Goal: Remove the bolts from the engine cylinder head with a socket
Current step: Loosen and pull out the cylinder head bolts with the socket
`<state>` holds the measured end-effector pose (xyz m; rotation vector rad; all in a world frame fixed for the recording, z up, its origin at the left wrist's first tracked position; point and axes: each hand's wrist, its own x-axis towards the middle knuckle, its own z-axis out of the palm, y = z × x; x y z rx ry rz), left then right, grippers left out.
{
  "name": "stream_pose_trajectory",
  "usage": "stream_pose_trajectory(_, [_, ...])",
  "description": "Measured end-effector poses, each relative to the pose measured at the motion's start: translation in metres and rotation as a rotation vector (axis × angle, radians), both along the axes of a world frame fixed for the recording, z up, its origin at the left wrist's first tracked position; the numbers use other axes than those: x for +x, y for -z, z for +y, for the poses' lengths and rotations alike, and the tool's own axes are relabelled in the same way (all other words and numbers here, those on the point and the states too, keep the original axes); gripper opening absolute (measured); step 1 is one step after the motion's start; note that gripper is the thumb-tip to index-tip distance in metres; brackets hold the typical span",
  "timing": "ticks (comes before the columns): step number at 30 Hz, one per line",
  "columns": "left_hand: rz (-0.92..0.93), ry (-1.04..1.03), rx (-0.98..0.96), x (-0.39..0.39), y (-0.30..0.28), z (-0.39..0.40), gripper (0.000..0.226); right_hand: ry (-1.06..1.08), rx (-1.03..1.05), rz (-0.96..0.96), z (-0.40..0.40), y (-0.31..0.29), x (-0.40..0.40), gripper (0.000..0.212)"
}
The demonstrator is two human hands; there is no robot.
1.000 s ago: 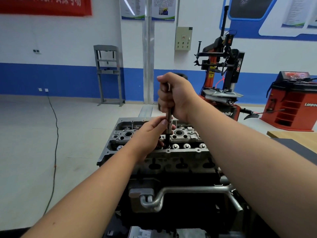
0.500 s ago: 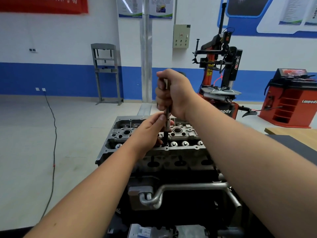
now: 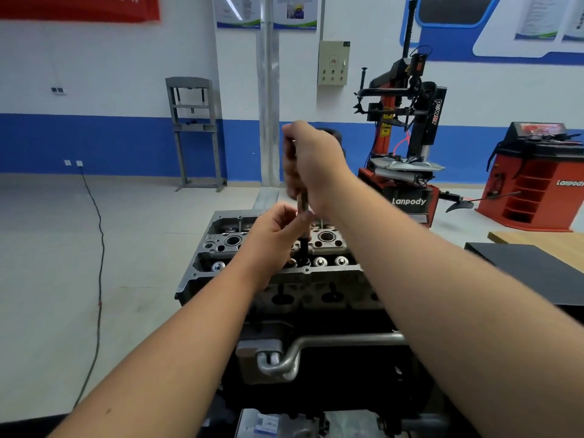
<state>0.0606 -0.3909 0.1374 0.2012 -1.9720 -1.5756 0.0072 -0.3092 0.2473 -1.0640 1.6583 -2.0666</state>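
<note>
The grey engine cylinder head [image 3: 221, 245] sits on top of a dark engine block in the middle of the view. A slim socket tool [image 3: 304, 235] stands upright with its dark lower end down among the valve parts at the head's near row. My right hand [image 3: 316, 165] grips the tool's upper handle in a fist. My left hand [image 3: 271, 238] pinches the shaft lower down, just above the head. The bolt under the socket is hidden.
A metal pipe [image 3: 316, 346] runs across the front of the block. A black mat [image 3: 531, 273] on a wooden bench lies to the right. Behind stand a red tyre changer [image 3: 407, 147], a red wheel balancer [image 3: 534, 184] and a grey press frame [image 3: 196, 131]. A black cable [image 3: 98, 263] trails over the floor on the left.
Both hands have kept their hold on the tool at the same spot on the head. The view has shifted slightly; my right fist looks a little turned.
</note>
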Motion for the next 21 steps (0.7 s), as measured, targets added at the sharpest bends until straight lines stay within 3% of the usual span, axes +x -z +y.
stream_pose_trajectory(2, [-0.014,0.024,0.011,0.002,0.001,-0.002,0.036,-0.203,0.030,-0.069,0.009,-0.004,-0.012,0.043])
stream_pose_trajectory(4, [-0.020,0.060,-0.012,0.005,0.002,-0.002,0.035,-0.214,0.010,-0.088,0.011,-0.003,-0.014,0.042])
stream_pose_trajectory(9, [-0.029,0.039,-0.100,0.004,-0.002,0.001,0.029,0.279,-0.109,0.061,-0.008,0.020,0.019,0.035])
stream_pose_trajectory(11, [-0.015,0.024,-0.129,0.003,-0.002,0.000,0.029,0.367,-0.131,0.108,-0.011,0.025,0.022,0.037])
stream_pose_trajectory(13, [0.002,0.013,-0.098,0.002,0.001,0.000,0.024,0.240,-0.092,0.043,-0.006,0.016,0.012,0.039])
stream_pose_trajectory(17, [-0.008,-0.020,-0.062,-0.001,0.002,0.000,0.029,-0.217,0.031,-0.092,0.009,0.000,-0.013,0.042])
stream_pose_trajectory(21, [-0.037,0.037,-0.069,0.001,0.002,0.001,0.030,-0.189,-0.014,-0.130,0.008,0.005,-0.009,0.040])
